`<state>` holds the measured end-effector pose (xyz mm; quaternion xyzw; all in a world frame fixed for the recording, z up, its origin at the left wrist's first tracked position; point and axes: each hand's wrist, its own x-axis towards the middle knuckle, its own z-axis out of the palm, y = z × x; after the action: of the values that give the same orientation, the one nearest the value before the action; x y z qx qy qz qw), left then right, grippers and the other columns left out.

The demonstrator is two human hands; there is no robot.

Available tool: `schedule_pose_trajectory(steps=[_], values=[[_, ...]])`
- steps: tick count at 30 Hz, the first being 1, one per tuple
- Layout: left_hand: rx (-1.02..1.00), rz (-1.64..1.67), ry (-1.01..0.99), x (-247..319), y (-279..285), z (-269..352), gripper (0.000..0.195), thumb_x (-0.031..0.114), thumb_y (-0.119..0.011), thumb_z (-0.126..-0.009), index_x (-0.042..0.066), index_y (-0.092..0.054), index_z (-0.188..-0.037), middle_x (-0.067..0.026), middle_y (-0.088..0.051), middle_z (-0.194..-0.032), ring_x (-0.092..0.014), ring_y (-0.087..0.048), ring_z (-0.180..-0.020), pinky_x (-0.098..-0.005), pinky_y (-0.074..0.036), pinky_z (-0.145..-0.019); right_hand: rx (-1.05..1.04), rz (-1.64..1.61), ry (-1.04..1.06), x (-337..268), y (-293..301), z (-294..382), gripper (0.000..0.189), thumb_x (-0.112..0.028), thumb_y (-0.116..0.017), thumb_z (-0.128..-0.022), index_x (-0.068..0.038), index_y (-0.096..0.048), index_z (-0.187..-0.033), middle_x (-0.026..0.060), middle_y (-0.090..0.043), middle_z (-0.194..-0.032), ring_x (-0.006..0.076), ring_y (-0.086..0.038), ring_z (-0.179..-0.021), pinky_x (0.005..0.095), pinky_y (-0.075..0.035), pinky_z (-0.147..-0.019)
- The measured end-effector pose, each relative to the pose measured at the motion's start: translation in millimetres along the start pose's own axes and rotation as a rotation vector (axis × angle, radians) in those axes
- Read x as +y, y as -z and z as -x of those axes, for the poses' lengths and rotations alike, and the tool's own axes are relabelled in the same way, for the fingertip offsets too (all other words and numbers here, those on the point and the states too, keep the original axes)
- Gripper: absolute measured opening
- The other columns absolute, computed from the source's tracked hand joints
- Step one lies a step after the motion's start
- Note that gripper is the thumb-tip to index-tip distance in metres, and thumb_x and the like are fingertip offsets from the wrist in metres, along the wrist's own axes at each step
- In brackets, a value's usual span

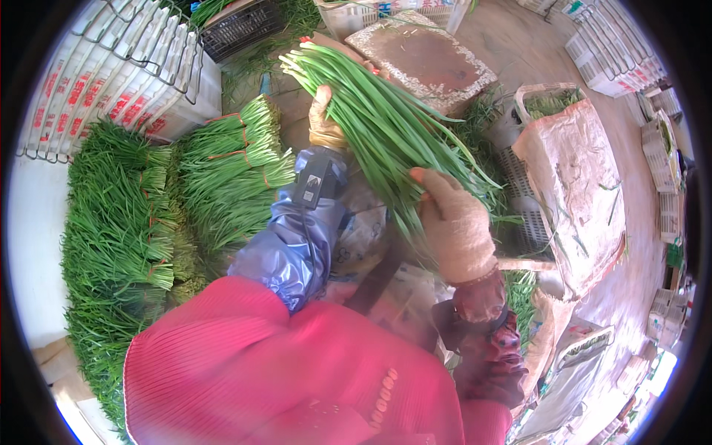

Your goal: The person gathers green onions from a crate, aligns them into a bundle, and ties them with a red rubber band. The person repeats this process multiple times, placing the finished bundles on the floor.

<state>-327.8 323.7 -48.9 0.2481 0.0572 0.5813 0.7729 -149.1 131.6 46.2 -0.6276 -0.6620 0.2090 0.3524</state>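
Observation:
A loose bunch of long green leaves, likely garlic chives (378, 111), slants across the space before me, pale stem ends at upper left. My left hand (322, 119), in a yellowish glove, grips it near those ends; most of its fingers are hidden behind the stems. Lower down, my right hand (456, 228), in a beige knit glove, curls over the leaves near their tips, fingers partly hidden. Tied bundles of chives (239, 161) with red bands are piled left of my left forearm. Beyond them is another tall pile of banded bundles (128, 222).
Nested white plastic crates (128, 83) with wire handles stand at upper left, near a black crate (242, 30). A worn board-like block (423, 61) with a speckled rim lies ahead. A woven sack (578, 189) drapes a crate at right. Leaf scraps litter the floor.

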Motion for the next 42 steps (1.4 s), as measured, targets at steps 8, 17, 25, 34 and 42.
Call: schedule_pose_trajectory(steps=[8, 17, 25, 34, 42], values=[[-0.006, 0.069, -0.040, -5.7, 13.9, -5.2, 0.068, 0.034, -0.075, -0.089, -0.005, -0.052, -0.139, -0.0231, -0.061, -0.135, -0.037, -0.059, -0.126, -0.0516, -0.046, -0.112, -0.126, 0.023, 0.214, -23.0, 5.6, 0.1, 0.033, 0.000, -0.061, -0.088, -0.011, -0.068, -0.118, 0.0122, -0.071, -0.109, 0.0356, -0.070, -0.087, 0.0416, -0.056, -0.071], [-0.003, 0.235, 0.000, -5.7, 22.2, -0.6, 0.061, 0.025, -0.076, -0.089, 0.001, -0.052, -0.141, -0.0186, -0.065, -0.130, -0.037, -0.065, -0.117, -0.0517, -0.053, -0.104, -0.012, -0.075, -0.105, -6.9, -27.5, -28.2, 0.030, -0.006, -0.060, -0.091, -0.013, -0.069, -0.119, 0.0146, -0.070, -0.112, 0.0367, -0.069, -0.095, 0.0434, -0.055, -0.078], [0.105, 0.029, 0.012, -5.6, 0.0, -1.8, 0.075, 0.037, -0.079, -0.088, 0.001, -0.048, -0.145, -0.0181, -0.061, -0.137, -0.035, -0.060, -0.124, -0.0526, -0.049, -0.109, -0.038, 0.279, 0.006, -11.7, -33.5, -34.5, 0.024, -0.020, -0.068, -0.091, -0.014, -0.068, -0.115, 0.0129, -0.068, -0.110, 0.0384, -0.068, -0.091, 0.0464, -0.055, -0.075], [-0.088, 0.038, -0.012, -5.9, -14.4, -0.7, 0.078, 0.040, -0.079, -0.084, 0.002, -0.048, -0.145, -0.0200, -0.059, -0.138, -0.041, -0.057, -0.130, -0.0571, -0.046, -0.112, -0.218, 0.176, -0.181, -26.4, -17.0, -51.7, 0.027, -0.022, -0.070, -0.089, -0.006, -0.072, -0.111, 0.0176, -0.071, -0.104, 0.0383, -0.068, -0.095, 0.0429, -0.053, -0.084], [-0.066, 0.066, 0.004, -10.6, -5.3, 4.1, 0.086, 0.043, -0.084, -0.082, 0.002, -0.045, -0.148, -0.0195, -0.058, -0.141, -0.036, -0.057, -0.129, -0.0520, -0.047, -0.111, -0.125, 0.069, -0.136, -43.5, 2.7, -50.4, 0.020, -0.019, -0.067, -0.091, -0.003, -0.069, -0.103, 0.0194, -0.070, -0.095, 0.0395, -0.068, -0.087, 0.0437, -0.053, -0.077]])
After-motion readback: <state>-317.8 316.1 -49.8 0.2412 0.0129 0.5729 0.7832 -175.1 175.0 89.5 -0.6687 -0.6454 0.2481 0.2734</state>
